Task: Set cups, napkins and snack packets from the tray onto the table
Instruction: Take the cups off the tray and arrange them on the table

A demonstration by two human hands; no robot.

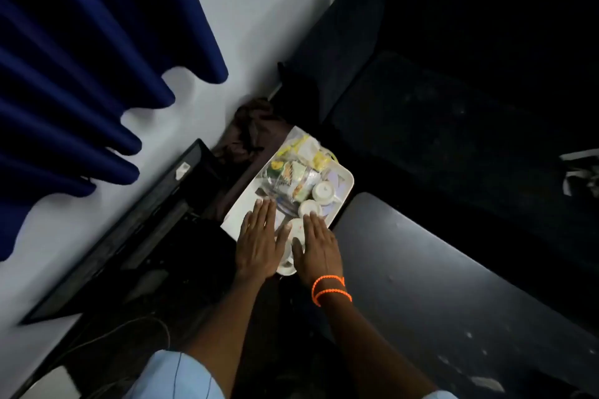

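Both hands lie flat, fingers straight, gripping nothing: the left hand (259, 241) over the tray's (241, 209) near end, the right hand (319, 248) beside it, a cup (295, 230) between them.

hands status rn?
Left hand: open, flat over the tray, holding nothing.
Right hand: open, fingers straight beside a cup, no grip.

Left hand (259, 244) and right hand (319, 248) flat, fingers extended, side by side; apparently empty.

White tray (241, 204) holds clear-wrapped snack packets (288, 172) and three white cups (324, 192), beside dark table (421, 269).
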